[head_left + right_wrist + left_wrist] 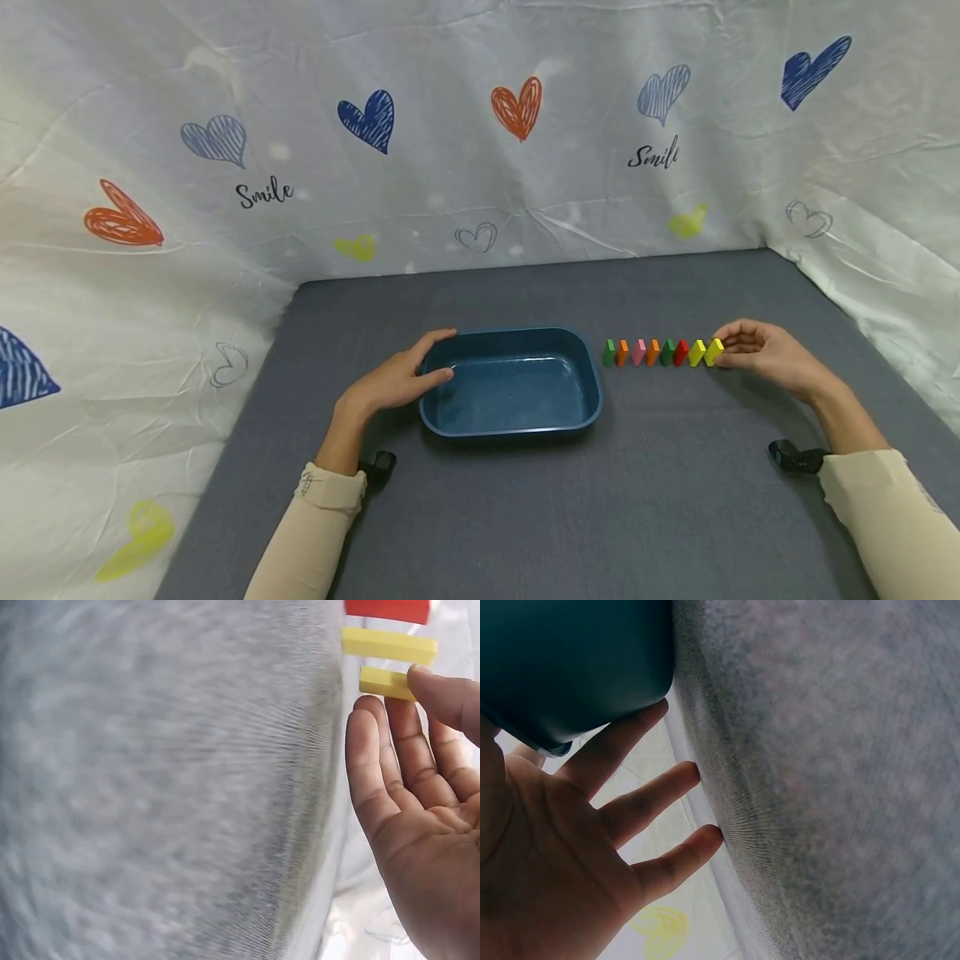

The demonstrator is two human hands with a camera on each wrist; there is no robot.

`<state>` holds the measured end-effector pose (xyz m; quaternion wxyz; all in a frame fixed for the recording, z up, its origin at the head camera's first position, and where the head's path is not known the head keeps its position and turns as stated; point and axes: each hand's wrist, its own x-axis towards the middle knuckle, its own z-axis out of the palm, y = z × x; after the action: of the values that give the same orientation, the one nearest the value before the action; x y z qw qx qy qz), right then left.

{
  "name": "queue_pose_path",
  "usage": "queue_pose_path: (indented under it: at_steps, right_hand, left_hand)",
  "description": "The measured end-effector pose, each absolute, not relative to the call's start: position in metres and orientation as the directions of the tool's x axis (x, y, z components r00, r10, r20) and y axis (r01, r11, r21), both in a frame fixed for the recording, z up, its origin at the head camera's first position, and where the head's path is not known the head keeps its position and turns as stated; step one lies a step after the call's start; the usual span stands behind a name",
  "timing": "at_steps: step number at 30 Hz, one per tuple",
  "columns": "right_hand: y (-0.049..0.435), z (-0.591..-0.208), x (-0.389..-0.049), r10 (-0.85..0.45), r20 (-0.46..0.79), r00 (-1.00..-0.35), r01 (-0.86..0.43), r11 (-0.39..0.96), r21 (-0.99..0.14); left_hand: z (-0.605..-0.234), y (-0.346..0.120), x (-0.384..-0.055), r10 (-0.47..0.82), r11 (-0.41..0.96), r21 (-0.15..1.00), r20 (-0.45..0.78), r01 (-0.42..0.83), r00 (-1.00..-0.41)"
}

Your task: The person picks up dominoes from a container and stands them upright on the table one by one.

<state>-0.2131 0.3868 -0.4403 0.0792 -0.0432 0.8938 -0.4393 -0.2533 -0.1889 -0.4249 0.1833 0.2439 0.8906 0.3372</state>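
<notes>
My left hand [390, 383] holds the left side of a dark blue rectangular tray [517, 432], its thumb over the rim and its other fingers outside. In the left wrist view, two of those fingertips reach the tabletop. To the tray's right, several small coloured dominoes stand upright in a row, from a green domino [609, 352] past a pink domino [639, 352] to a red domino [681, 352] and two yellow ones. With thumb and fingers, my right hand [772, 358] pinches the last yellow domino [382, 682]. Beside it is the other yellow domino [390, 646], apart from it.
A dark grey cloth [637, 517] covers the table. White curtains [442, 192] printed with hearts and words hang behind it and at both sides. Each wrist wears a black camera, such as the right one [797, 457]. The tray shows nothing inside.
</notes>
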Motion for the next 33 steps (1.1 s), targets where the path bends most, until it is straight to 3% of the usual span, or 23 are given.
queue_pose_path:
  at_steps: [25, 33]
  right_hand:
    - [0.383, -0.443, -0.217, -0.176, -0.11, -0.978, -0.019, 0.604, -0.796]
    - [0.38, -0.419, -0.204, -0.17, -0.128, -0.977, -0.031, 0.706, -0.707]
  left_hand:
    - [-0.42, -0.19, -0.254, 0.554, 0.656, 0.69, -0.167, 0.304, -0.816]
    - [-0.421, -0.189, -0.253, 0.567, 0.65, 0.694, -0.173, 0.309, -0.805]
